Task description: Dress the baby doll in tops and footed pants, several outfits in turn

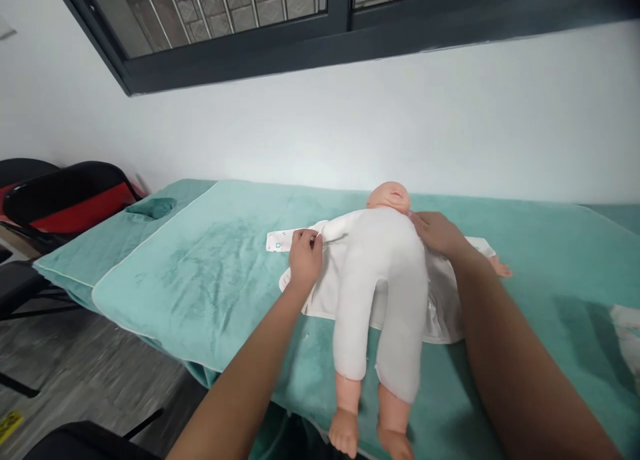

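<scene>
1. While the doll (387,247) lies face up on the green-covered bed (190,280), head toward the wall and feet toward the wearer, the white garment (320,293) is spread out beneath its trunk, so the laying-out looks done.

2. On the wearer's right, a small doll hand (501,267) pokes out past the white cloth; that arm seems to be through its sleeve, though the wearer's own forearm hides most of it.

3. On the wearer's left, the work looks only part done: the doll's padded arm (339,227) reaches out to the near end of a flat sleeve (280,242), and no doll hand shows at the far end. How deep the arm sits inside cannot be told.

4. The left hand (306,259) has its fingers curled in and nearly closed, apparently pinching the garment where sleeve and arm meet.

5. The right hand (439,232) rests by the doll's neck and shoulder, fingers together and reaching toward the chin; whether they grip any cloth cannot be seen.

6. The front is not closed: the doll's chest and belly lie uncovered, with garment panels open on both sides. Fitting that second sleeve and closing the front appear to be what remains.
</scene>
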A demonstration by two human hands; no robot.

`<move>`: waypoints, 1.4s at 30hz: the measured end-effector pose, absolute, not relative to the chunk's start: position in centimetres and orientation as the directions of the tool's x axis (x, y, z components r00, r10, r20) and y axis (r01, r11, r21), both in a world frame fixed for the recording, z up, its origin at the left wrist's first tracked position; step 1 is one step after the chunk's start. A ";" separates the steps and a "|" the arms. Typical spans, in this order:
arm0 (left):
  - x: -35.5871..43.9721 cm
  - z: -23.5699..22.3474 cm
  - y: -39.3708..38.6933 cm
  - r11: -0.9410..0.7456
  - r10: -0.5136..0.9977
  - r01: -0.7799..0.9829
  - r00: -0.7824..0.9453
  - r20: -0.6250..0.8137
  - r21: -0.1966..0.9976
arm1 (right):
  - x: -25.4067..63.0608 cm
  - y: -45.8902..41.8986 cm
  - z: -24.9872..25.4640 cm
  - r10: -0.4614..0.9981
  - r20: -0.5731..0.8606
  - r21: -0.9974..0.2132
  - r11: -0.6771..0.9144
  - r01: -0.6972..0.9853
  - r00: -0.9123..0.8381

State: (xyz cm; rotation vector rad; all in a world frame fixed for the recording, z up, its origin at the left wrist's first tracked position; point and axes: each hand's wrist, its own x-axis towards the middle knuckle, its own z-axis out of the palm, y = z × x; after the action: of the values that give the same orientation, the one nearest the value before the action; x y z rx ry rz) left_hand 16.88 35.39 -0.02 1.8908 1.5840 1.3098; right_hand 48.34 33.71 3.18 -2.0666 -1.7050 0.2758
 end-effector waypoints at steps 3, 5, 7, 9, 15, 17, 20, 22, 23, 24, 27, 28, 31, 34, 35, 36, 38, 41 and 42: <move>17.5 1.5 35.8 -0.263 0.936 0.627 -0.020 0.352 0.733 | 47.6 34.7 3.6 0.987 0.086 -0.533 -0.071 0.843 0.137; 18.1 2.6 36.2 -0.229 0.948 0.641 -0.023 0.316 0.733 | 46.6 34.7 4.3 0.992 0.100 -0.588 -0.007 0.809 0.081; 18.8 3.5 36.7 -0.200 0.956 0.637 -0.039 0.290 0.744 | 45.2 34.4 5.0 0.989 0.150 -0.606 0.083 0.791 0.011; 19.6 4.3 37.1 -0.202 0.958 0.623 -0.034 0.284 0.756 | 43.8 34.2 5.6 0.977 0.206 -0.586 0.168 0.793 -0.055; 21.1 7.2 35.8 -0.286 0.954 0.546 0.088 0.285 0.788 | 41.9 34.3 5.1 0.979 0.199 -0.552 0.155 0.820 -0.051; 21.2 8.6 34.3 -0.346 0.937 0.479 0.217 0.274 0.806 | 42.1 34.3 4.5 0.987 0.162 -0.557 0.088 0.826 0.004; 20.5 9.8 31.8 -0.414 0.895 0.348 0.325 0.306 0.841 | 42.3 34.3 4.1 0.988 0.144 -0.557 0.040 0.830 0.050; 19.5 9.4 30.6 -0.410 0.908 0.348 0.238 0.344 0.843 | 42.2 34.1 4.1 0.987 0.142 -0.546 0.019 0.837 0.070; 18.8 8.7 30.3 -0.384 0.923 0.386 0.162 0.349 0.839 | 42.1 34.0 4.2 0.986 0.140 -0.538 0.002 0.843 0.087; 18.0 7.9 30.0 -0.341 0.937 0.436 0.089 0.337 0.833 | 41.9 33.8 4.3 0.984 0.139 -0.528 -0.019 0.849 0.109; 15.8 5.3 29.6 -0.153 0.985 0.557 0.018 0.172 0.816 | 41.7 33.3 4.4 0.974 0.145 -0.487 -0.084 0.870 0.175; 15.3 4.7 29.4 -0.112 0.994 0.571 0.053 0.099 0.813 | 41.7 33.1 4.4 0.971 0.146 -0.469 -0.101 0.877 0.191; 14.6 4.4 28.8 -0.077 0.989 0.543 0.147 -0.005 0.836 | 42.0 32.6 4.2 0.965 0.135 -0.425 -0.147 0.893 0.223; 15.5 6.1 28.1 -0.090 0.994 0.453 0.099 0.050 0.887 | 42.4 32.1 3.8 0.964 0.120 -0.408 -0.171 0.897 0.239; 16.1 6.9 27.7 -0.121 0.991 0.435 0.099 0.086 0.892 | 42.4 32.0 3.7 0.963 0.119 -0.407 -0.174 0.897 0.241; 16.8 7.7 27.2 -0.168 0.984 0.430 0.121 0.128 0.887 | 42.5 31.9 3.6 0.963 0.117 -0.406 -0.176 0.897 0.241; 18.4 9.2 25.8 -0.296 0.950 0.445 0.233 0.210 0.845 | 42.5 31.8 3.4 0.965 0.111 -0.402 -0.176 0.898 0.239; 20.1 10.4 22.9 -0.485 0.852 0.484 0.451 0.267 0.729 | 42.5 31.8 3.4 0.966 0.115 -0.403 -0.167 0.900 0.230; 20.4 10.6 21.9 -0.537 0.819 0.495 0.500 0.282 0.683 | 42.4 31.8 3.4 0.967 0.119 -0.408 -0.159 0.899 0.225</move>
State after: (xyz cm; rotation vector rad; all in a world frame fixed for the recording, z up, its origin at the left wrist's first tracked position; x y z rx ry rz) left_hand 20.42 21.91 10.63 2.2196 1.0759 0.8127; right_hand 42.45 31.85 3.40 -2.1142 -1.7238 0.2369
